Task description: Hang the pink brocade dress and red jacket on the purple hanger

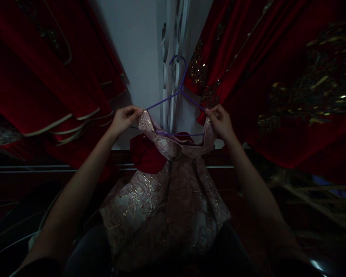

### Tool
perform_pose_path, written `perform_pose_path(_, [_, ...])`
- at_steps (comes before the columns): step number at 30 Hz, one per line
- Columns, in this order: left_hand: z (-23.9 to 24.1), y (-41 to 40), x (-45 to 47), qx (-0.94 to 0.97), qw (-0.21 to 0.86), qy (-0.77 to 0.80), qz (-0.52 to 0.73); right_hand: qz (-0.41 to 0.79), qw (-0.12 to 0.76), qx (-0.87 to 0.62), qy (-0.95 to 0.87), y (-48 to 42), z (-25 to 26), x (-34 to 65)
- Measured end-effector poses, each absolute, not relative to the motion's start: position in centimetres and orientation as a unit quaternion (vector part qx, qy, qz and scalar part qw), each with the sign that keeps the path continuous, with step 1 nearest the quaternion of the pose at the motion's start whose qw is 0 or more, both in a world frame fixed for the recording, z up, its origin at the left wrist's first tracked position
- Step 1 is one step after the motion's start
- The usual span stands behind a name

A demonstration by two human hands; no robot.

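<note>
A pinkish brocade dress (178, 192) with a metallic leaf pattern hangs down in front of me from a purple wire hanger (168, 97). My left hand (125, 121) is closed, pinching the dress's left shoulder strap where it meets the hanger's arm. On the other side my right hand (220, 122) pinches the right strap against the hanger. The hanger's hook points up and is around no rail that I can see. Behind the left strap shows a piece of dark red cloth (145, 154); whether it belongs to the dress I cannot tell.
Red garments with pale piping (86, 84) hang at the left. More red garments with gold sequins (314, 88) hang at the right. Between them are a pale wall (135, 46) and upright metal rails (173, 77). The scene is very dark.
</note>
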State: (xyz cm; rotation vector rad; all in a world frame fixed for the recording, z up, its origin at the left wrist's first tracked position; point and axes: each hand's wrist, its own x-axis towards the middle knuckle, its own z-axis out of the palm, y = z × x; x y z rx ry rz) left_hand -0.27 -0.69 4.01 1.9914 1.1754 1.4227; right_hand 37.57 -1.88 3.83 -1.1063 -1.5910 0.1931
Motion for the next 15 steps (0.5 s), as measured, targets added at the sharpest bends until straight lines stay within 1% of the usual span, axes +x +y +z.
perform_pose_path(2, [2.9, -0.2, -1.0, 0.684, 0.227, 0.442, 0.534, 0.083, 0.567, -0.466, -0.674, -1.8, 3.9, 37.6])
perform_pose_path(5, [0.3, 0.5, -1.8, 0.644, 0.217, 0.483, 0.552, 0.074, 0.572, -0.469, -0.669, -2.0, 4.1, 37.8])
perform_pose_path(10, [-3.5, 1.4, -2.2, 0.692, 0.212, 0.467, 0.508, 0.060, 0.564, -0.471, -0.676, -2.2, 4.5, 38.4])
perform_pose_path(12, [-4.8, 1.5, -2.0, 0.728, 0.204, 0.464, 0.462, 0.067, 0.561, -0.470, -0.678, -2.2, 4.5, 38.3])
perform_pose_path(15, [-6.7, 1.2, -1.2, 0.802, 0.172, 0.463, 0.336, 0.087, 0.566, -0.468, -0.673, -2.2, 4.3, 37.9])
